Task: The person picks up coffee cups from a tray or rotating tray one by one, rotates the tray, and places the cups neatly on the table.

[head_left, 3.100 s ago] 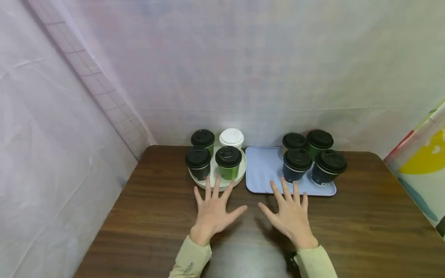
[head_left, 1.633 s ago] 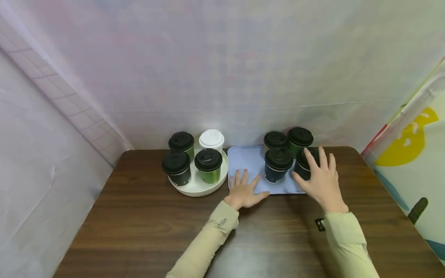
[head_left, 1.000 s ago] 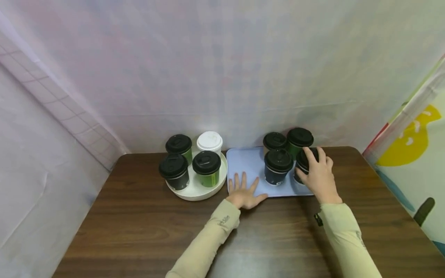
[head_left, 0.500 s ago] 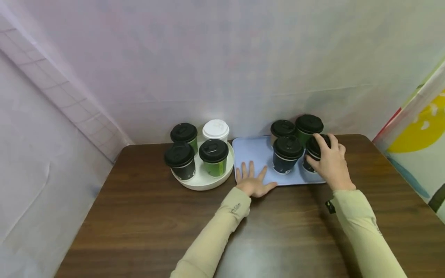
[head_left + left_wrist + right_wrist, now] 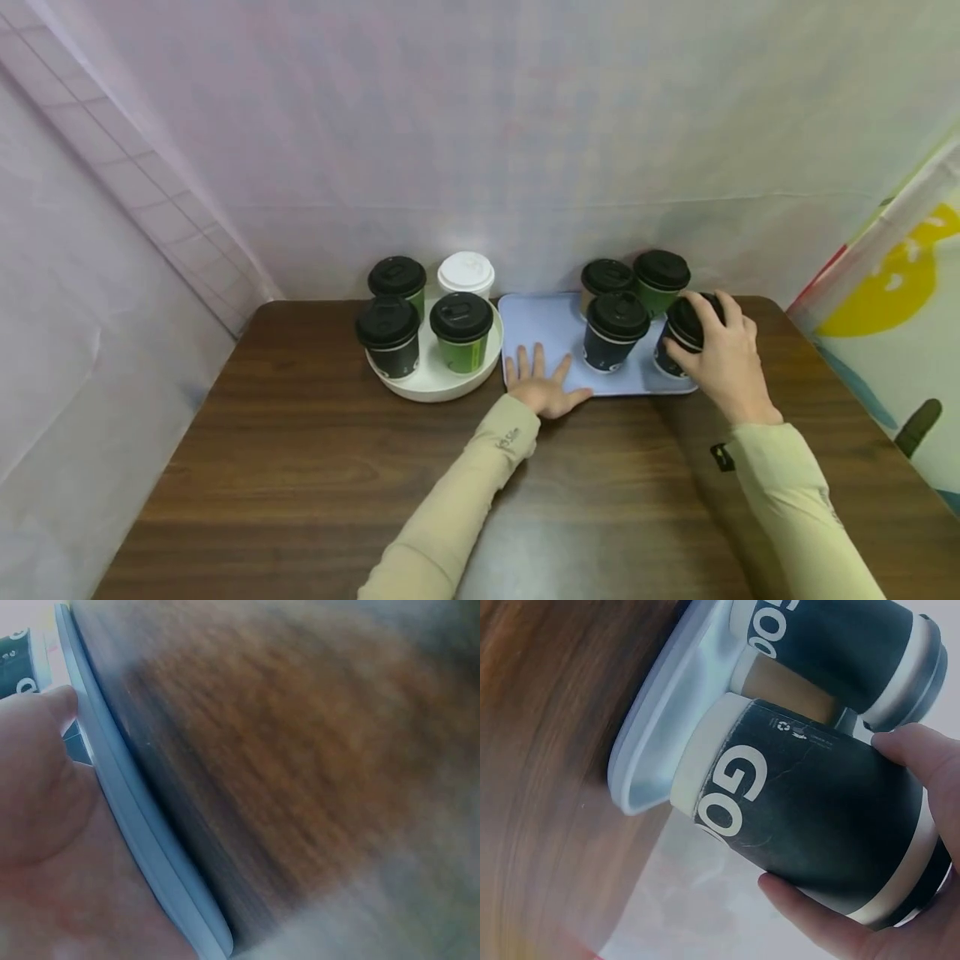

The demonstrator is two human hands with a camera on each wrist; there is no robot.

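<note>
My right hand (image 5: 726, 367) grips a dark paper coffee cup (image 5: 673, 357) with a black lid, fingers over the lid side and thumb on its near side. That cup is at the right front of the light-blue tray (image 5: 540, 321); in the right wrist view its white lettering shows and its base is close over the tray. My left hand (image 5: 546, 393) rests with fingers spread on the tray's front left corner. Beside the gripped cup stands another dark cup (image 5: 609, 346). Behind are a green cup (image 5: 658, 298) and a brownish cup (image 5: 588, 302), both black-lidded.
A round white tray (image 5: 435, 390) to the left bears a dark cup (image 5: 393, 358), two green cups with black lids, and a white-lidded cup (image 5: 467, 275). A pale curtain (image 5: 510, 150) hangs behind the brown wooden table (image 5: 315, 467).
Both hands have moved from before the trays: the left onto the blue tray's corner, the right to the right front cup, gripping it. That cup has shifted slightly right from its neighbour.
</note>
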